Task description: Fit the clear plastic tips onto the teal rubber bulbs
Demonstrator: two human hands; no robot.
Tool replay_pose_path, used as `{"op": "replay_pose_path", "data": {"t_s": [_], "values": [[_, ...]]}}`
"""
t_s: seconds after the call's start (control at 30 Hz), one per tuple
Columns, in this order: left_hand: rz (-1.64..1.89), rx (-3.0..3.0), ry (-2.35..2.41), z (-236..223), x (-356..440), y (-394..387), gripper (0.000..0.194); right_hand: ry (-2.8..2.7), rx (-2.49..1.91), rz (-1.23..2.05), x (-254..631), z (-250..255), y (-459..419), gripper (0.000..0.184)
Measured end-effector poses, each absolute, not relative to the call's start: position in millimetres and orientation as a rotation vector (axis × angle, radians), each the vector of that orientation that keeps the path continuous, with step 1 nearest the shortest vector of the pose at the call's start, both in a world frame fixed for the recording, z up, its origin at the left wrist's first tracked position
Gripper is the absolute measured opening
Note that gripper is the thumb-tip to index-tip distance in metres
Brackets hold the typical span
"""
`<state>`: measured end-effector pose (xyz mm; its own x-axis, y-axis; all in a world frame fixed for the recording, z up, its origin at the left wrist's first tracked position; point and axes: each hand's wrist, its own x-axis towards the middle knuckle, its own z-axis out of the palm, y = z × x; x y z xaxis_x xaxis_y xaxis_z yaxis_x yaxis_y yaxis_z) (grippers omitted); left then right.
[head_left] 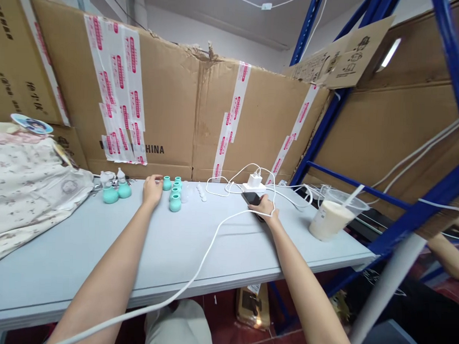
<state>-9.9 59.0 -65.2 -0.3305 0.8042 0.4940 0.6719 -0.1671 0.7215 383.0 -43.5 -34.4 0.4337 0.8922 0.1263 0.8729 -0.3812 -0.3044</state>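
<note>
My left hand (152, 190) rests on the grey table, its fingers slightly curved beside the nearest small teal pot (167, 183), with nothing visible in its grasp. More round teal pots (174, 203) stand in a short row to its right, and clear plastic pieces (185, 191) lie past them. Left of the hand are two teal pots (110, 194) topped with clear, pointed pieces. My right hand (264, 205) grips a dark smartphone (251, 198) low over the table, with a white cable (220, 229) passing across that wrist.
A white charger (255, 180) sits on a power strip at the back. At the right stands a plastic cup (331, 218) of pale drink with a straw. Patterned cloth (29, 185) covers the left end. Cardboard (171, 105) walls the back; blue posts (397, 213) border the right.
</note>
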Motion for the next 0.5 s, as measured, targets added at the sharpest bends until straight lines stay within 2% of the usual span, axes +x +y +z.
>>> {"op": "replay_pose_path", "data": {"t_s": [0.27, 0.5], "values": [[1.523, 1.689, 1.990, -68.4, -15.0, 62.5, 0.027, -1.653, -2.331, 0.117, 389.0, -32.4, -53.2, 0.067], [1.509, 1.748, 1.982, -69.4, -13.4, 65.4, 0.026, -1.728, -2.278, 0.009, 385.6, -47.7, -37.4, 0.085]]}}
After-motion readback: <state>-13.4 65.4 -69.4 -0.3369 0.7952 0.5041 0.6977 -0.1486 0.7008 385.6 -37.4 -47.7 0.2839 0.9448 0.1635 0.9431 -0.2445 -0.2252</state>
